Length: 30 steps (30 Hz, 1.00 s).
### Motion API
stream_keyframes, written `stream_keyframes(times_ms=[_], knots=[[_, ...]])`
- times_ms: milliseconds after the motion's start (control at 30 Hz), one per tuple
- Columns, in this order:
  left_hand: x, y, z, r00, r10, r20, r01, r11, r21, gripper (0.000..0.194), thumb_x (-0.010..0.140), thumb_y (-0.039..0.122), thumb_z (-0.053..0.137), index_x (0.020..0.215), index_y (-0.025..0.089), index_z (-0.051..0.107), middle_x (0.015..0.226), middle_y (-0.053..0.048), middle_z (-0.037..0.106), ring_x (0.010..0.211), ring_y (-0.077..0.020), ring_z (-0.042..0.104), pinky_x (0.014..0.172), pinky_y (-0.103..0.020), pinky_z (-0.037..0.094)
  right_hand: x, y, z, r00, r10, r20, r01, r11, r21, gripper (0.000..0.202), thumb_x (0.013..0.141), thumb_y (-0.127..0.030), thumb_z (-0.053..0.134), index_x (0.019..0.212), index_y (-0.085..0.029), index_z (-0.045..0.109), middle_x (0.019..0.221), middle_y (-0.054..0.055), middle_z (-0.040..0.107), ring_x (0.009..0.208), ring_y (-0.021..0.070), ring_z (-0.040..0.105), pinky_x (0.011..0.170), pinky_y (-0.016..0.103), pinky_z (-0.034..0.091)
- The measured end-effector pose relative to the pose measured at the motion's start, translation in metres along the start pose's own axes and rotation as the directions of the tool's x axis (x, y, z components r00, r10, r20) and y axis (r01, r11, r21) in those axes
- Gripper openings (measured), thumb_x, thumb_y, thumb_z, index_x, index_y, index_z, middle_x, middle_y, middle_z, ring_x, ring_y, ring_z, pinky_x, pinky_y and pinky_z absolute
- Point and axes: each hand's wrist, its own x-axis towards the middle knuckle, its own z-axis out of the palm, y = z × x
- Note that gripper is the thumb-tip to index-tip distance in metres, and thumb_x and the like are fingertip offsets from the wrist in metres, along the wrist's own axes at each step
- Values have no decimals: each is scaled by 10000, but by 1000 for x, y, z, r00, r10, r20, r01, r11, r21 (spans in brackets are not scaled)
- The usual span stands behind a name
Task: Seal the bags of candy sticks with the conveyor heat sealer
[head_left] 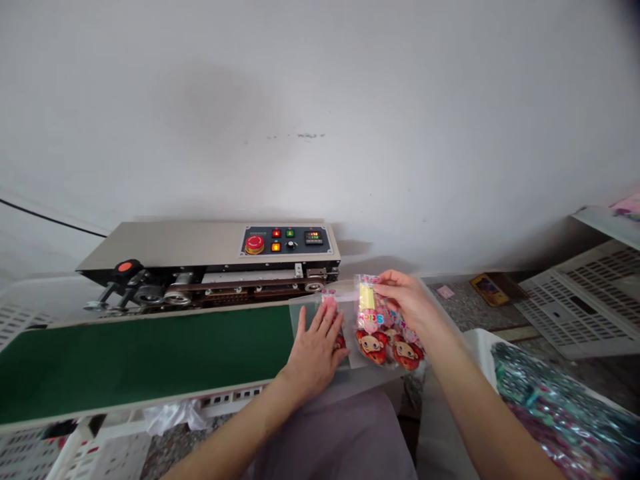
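Note:
My left hand (316, 343) lies flat with spread fingers on a small clear packet (329, 301) with pink contents, mostly hidden under it. Both rest on a translucent sheet (370, 381) at the right end of the green conveyor belt (200, 353). My right hand (406, 299) pinches the top of clear packets (373, 323) showing red-haired cartoon faces, a yellow strip and coloured lettering. These overlap, so I cannot tell how many are in its grip. Behind the belt stands a band sealer (200, 247), with its rollers just left of my hands.
The sealer's panel has a red emergency stop button (255, 244), lit switches and a digital display (313, 236). At lower right is a white bin (483, 360) with shiny packets (565, 407). Plastic crates (585, 300) and a small box (490, 290) lie on the floor behind.

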Motion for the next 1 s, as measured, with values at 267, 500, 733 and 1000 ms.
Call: stream_keyframes(times_ms=[267,500,733,1000], knots=[[-16,-20,-16,992,-122,14,120,990,73,572,1022,450,408,1515,159,411,1634,-153,266,1521,-344,216,1152,-695,236,17,18,33,998,59,13,-57,996,-72,243,555,-342,730,666,-223,549,467,-69,536,331,58,338,348,208,225],[-10,-33,-54,987,-67,-144,50,992,-118,440,1059,286,296,1403,183,550,1475,-128,547,1394,-270,478,1197,-577,266,26,26,48,1000,-7,-13,4,983,-183,144,597,-303,669,653,-222,564,521,-42,585,411,97,447,412,221,321],[12,-3,-11,992,120,28,-114,981,-160,500,1040,347,384,1507,171,413,1611,-131,339,1512,-294,260,1204,-612,219,2,24,33,960,-266,-83,202,871,-447,236,737,-214,564,932,-234,696,984,56,728,914,229,633,888,398,489],[10,-12,-9,992,126,-5,-126,990,-58,499,1057,368,323,1511,178,408,1623,-128,321,1519,-284,245,1215,-596,167,-41,56,-9,851,-480,211,289,94,-953,408,977,-276,423,1324,-202,623,1381,119,614,1310,330,480,1056,497,386]])
